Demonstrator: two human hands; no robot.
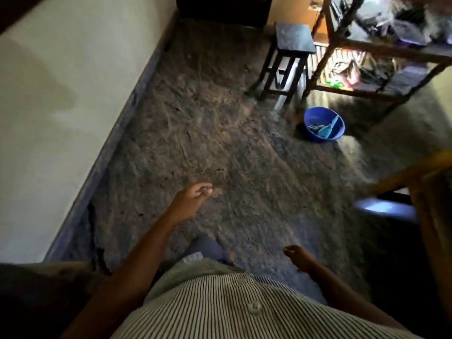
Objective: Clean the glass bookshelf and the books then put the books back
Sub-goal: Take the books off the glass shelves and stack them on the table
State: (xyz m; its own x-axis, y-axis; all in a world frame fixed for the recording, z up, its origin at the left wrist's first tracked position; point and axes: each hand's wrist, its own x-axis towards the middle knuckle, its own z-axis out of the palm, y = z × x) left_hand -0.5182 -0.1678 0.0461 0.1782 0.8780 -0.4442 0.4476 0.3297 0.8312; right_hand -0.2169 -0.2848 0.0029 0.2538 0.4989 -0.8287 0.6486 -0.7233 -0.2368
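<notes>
The bookshelf, a wooden frame with glass shelves, stands at the far right with books and papers lying on its levels. On the floor in front of it sits a blue basin holding a light blue cloth. My left hand hangs over the bare floor with loosely curled fingers and holds nothing. Lower right, my right hand is also free, fingers relaxed. Both hands are far from the shelf and the basin. The picture is blurred by motion.
A dark wooden stool stands left of the shelf. A cream wall runs along the left. A dark cabinet is at the back. Wooden furniture juts in at the right edge. Patterned floor lies between.
</notes>
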